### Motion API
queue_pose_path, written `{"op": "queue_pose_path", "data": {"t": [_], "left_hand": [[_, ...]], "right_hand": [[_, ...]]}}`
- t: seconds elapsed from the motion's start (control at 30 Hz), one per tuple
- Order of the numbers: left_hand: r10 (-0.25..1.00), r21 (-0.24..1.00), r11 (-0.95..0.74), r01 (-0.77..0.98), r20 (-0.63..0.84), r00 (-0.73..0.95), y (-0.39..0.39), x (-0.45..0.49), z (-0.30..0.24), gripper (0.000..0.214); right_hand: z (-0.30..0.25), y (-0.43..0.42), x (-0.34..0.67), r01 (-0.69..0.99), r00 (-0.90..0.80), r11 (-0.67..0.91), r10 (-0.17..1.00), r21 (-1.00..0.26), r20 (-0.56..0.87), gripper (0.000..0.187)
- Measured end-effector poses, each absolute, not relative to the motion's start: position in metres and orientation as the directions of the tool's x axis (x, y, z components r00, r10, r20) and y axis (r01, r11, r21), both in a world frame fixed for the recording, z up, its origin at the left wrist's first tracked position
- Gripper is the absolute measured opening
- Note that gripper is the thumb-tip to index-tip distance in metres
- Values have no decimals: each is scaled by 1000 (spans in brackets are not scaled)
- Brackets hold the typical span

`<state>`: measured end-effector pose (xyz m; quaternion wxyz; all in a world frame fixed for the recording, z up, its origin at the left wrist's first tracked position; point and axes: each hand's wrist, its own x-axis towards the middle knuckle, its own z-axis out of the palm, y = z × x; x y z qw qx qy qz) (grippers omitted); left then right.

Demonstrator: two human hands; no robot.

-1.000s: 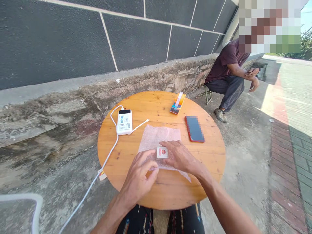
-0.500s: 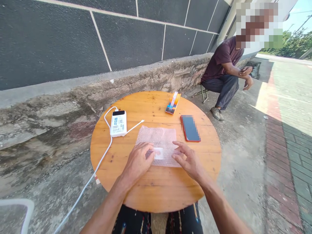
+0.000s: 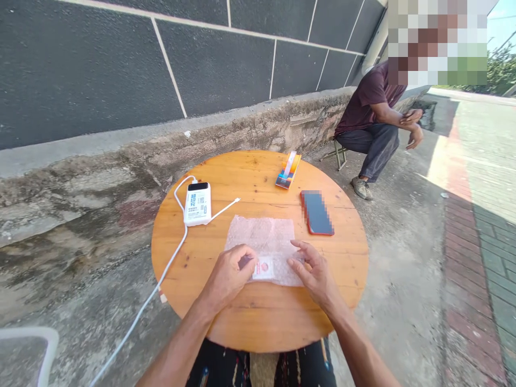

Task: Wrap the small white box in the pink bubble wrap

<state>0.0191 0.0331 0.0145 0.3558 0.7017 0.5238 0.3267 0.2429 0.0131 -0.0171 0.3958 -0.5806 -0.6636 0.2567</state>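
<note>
A sheet of clear bubble wrap [image 3: 262, 239] lies on the round wooden table [image 3: 258, 317]. A small white square packet with a red mark [image 3: 263, 267] sits at its near edge, seemingly under the folded wrap. My left hand [image 3: 228, 277] is curled, its fingertips pinching the wrap and packet at the left side. On the wrap's right near corner rests my right hand [image 3: 314, 271], fingers spread and pressing down.
A white power bank [image 3: 197, 203] with a white cable [image 3: 161, 279] lies at the table's left. A red-edged phone [image 3: 317, 213] and an orange pack [image 3: 288, 171] lie further back. Another person sits on a stool [image 3: 377, 126] by the dark wall.
The near edge of the bubble wrap has been folded over the packet. My left hand now pinches it, and my right hand has settled on the right corner.
</note>
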Motion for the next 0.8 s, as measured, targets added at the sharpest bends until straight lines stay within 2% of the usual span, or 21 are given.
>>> {"op": "queue_pose_path", "data": {"t": [0.1,0.17,0.2,0.27,0.33,0.53,0.63,0.8], "left_hand": [[974,849,-172,499,71,214,30,19,13,12],[976,843,-172,510,76,204,29,19,13,12],[976,838,-176,516,80,203,30,19,12,11],[973,831,-189,523,89,211,31,19,12,11],[970,827,-200,525,93,224,33,19,11,10],[970,821,-190,538,74,230,36,18,13,9],[984,816,-146,559,62,166,36,5,15,11],[999,825,7,565,-35,38,26,-40,14,26]], "right_hand": [[-9,0,240,709,37,291,894,-642,446,29],[1,-12,231,783,-57,383,829,-491,556,25],[6,-18,225,790,-148,438,815,-429,561,25],[12,-25,212,760,-344,544,800,-355,491,27],[13,-25,200,741,-451,592,788,-316,419,28],[9,-6,192,768,-497,592,791,-243,356,22],[14,-3,193,774,-517,593,795,-224,318,20],[19,-4,190,801,-524,577,803,-156,283,23]]}}
